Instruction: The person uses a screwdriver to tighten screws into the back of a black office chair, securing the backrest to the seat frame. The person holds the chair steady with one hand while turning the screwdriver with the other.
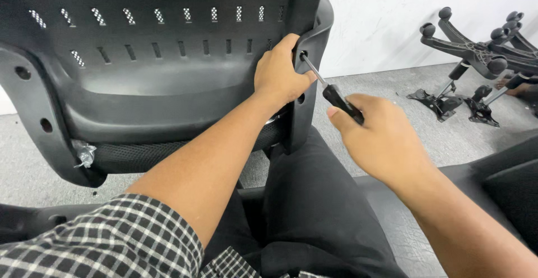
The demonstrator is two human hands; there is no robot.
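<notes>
A black plastic chair backrest (168,82) with slotted holes stands upright in front of me. My left hand (278,73) grips its right edge, fingers curled around the frame beside a screw hole (303,55). My right hand (381,140) holds a screwdriver (330,92) by its black handle. The metal shaft points up and left, and its tip sits in that screw hole. A second hole lies just below on the same edge, partly hidden by my left hand.
Black chair bases with castors (476,51) and gas-lift parts lie on the grey carpet at the right by the white wall. A black seat cushion (504,188) is at my right. A small plastic bag (85,156) hangs on the backrest's lower left.
</notes>
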